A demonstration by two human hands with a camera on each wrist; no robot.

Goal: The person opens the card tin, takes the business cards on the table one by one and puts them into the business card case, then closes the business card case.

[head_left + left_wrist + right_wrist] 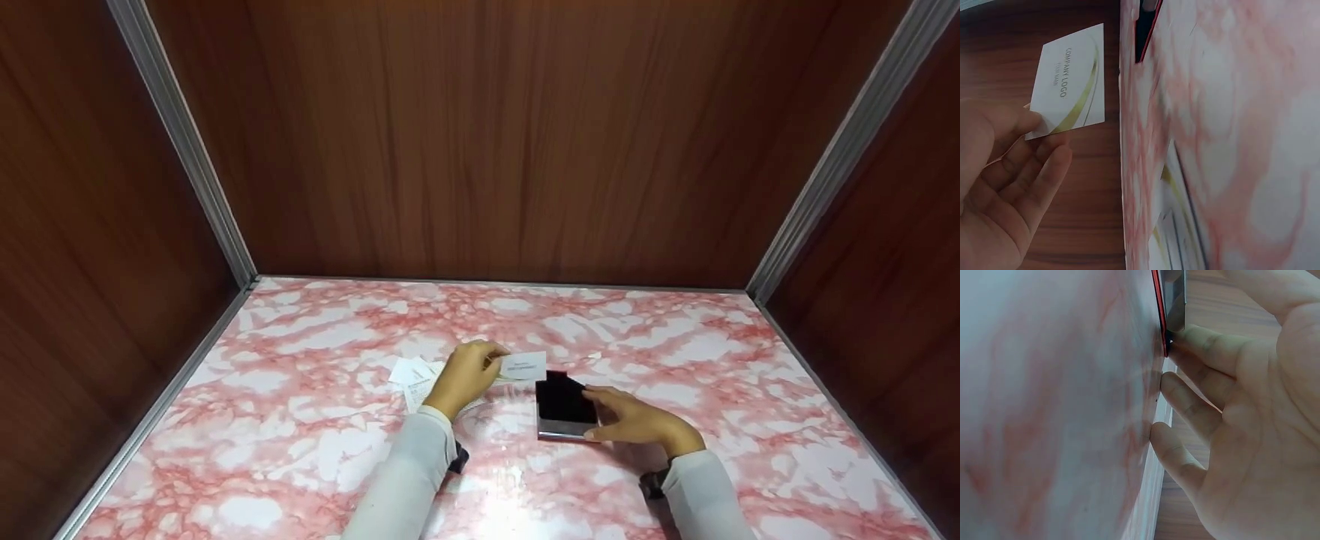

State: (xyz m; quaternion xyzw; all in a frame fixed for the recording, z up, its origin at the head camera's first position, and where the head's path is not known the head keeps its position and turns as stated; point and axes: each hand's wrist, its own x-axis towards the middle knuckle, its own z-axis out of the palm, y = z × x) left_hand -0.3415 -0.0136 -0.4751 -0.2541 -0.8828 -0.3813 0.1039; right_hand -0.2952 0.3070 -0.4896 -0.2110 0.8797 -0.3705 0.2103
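My left hand (469,375) pinches a white business card (523,366) by its edge, between thumb and fingers. In the left wrist view the card (1069,84) shows a gold curve and printed company lettering, raised above the table. Just right of it, a black card case (566,401) with a silver front band lies on the table. My right hand (634,416) holds the case at its right side, thumb near the front corner and fingers farther back. The right wrist view shows the case's red edge and two fingertips touching the table.
Several more printed cards (412,375) lie loosely spread on the table beside and partly under my left hand. The table (300,450) has a red and white marbled top. Brown wood-grain panels (480,150) with metal corner rails enclose its back and sides.
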